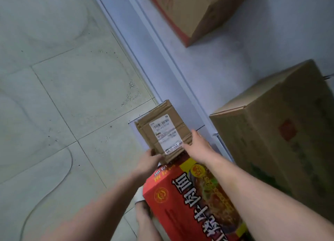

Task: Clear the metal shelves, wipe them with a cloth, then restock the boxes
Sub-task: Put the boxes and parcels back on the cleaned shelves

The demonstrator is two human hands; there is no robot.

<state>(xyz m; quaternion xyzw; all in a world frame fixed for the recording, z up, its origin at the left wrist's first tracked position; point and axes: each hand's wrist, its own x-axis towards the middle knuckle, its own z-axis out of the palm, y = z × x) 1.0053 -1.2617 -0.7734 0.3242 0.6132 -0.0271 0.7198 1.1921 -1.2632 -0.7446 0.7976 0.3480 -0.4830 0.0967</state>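
Note:
A small brown cardboard box (162,126) with a white shipping label sits between my two hands, above the far end of a big red printed box (189,201). My left hand (147,162) grips its near left corner. My right hand (199,145) presses flat against its right side. The pale metal shelf (207,72) runs diagonally on the right and carries a large brown carton (282,136) and a brown carton with a red edge (195,11) further along.
Grey tiled floor (63,96) fills the left half, speckled with dirt near the shelf edge. The shelf's front rail (144,47) runs diagonally beside it. A leg with a white sock (140,197) shows under the red box.

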